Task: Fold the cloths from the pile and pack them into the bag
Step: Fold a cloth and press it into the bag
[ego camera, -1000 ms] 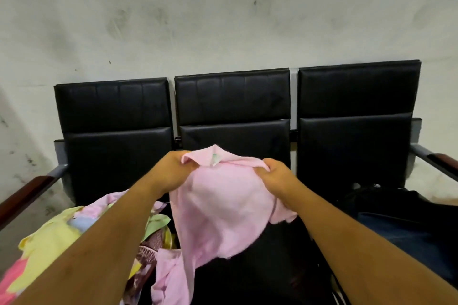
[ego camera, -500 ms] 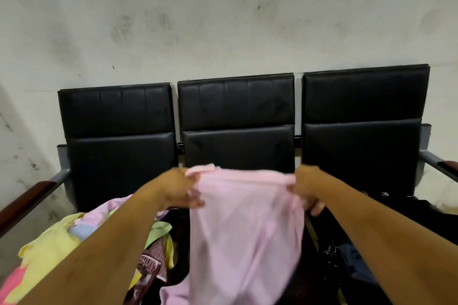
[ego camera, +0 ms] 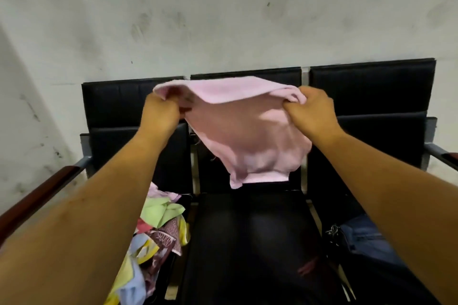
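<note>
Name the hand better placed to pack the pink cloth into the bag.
Right, probably. The right hand grips the pink cloth on the side of the dark bag; the left hand is nearer the pile.

Looks like a waiting area: a row of three joined black padded seats (ego camera: 247,242) with wood-capped armrests (ego camera: 37,193), backed against a bare, scuffed whitish wall (ego camera: 223,20).

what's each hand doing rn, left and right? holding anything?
Left hand: closed, grip on the left top corner of the pink cloth.
Right hand: closed, grip on the cloth's right top corner.
</note>
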Tool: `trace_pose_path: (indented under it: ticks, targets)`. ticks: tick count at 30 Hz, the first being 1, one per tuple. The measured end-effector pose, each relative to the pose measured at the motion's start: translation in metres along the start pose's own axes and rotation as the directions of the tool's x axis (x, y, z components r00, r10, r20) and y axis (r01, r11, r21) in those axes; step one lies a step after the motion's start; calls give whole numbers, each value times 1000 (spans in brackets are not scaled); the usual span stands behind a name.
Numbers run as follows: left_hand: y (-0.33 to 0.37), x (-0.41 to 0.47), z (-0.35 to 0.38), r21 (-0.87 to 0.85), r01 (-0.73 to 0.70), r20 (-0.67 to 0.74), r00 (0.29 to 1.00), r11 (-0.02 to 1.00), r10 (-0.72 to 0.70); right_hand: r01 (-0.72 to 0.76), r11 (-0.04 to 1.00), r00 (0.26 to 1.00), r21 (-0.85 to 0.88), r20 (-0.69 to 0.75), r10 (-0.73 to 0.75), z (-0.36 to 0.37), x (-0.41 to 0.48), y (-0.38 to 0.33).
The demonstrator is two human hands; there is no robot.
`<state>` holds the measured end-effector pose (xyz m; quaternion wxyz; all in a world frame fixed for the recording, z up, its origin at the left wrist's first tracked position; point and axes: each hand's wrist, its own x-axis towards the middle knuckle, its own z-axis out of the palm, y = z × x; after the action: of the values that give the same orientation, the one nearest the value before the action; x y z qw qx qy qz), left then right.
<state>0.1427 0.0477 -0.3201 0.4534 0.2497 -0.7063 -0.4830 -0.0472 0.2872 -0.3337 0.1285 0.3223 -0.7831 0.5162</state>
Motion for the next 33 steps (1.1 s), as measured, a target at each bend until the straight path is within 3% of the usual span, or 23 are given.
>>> trace_pose_path:
  ticks: [3,6,8,13,17,19,26,33]
  targets:
    - [-24,-44,-6,182,5,63,998,983,-17,-113,992,989,53,105,107,5,-41,22]
    - [-67,-83,-12,459,21,112,990,888,-81,-234,972,947,-23,222,233,17,-86,60]
    - [-99,-110,-17,447,80,156,974,891,-166,-292,952,901,-87,309,304,27,-119,90]
    - [-166,-176,-29,511,71,380,875,857,-299,-454,870,755,-192,436,490,37,-205,153]
    - [-190,-203,-29,639,105,429,773,762,-467,-481,832,686,-276,473,553,29,-234,171]
    - [-196,-206,-27,685,79,431,757,724,-491,-483,816,661,-317,480,577,26,-233,176]
    - [-220,-176,-5,683,87,436,747,725,-501,-460,806,663,-372,460,590,31,-199,196]
    - [-290,-119,44,620,96,473,746,778,-468,-482,798,680,-361,421,601,79,-139,271]
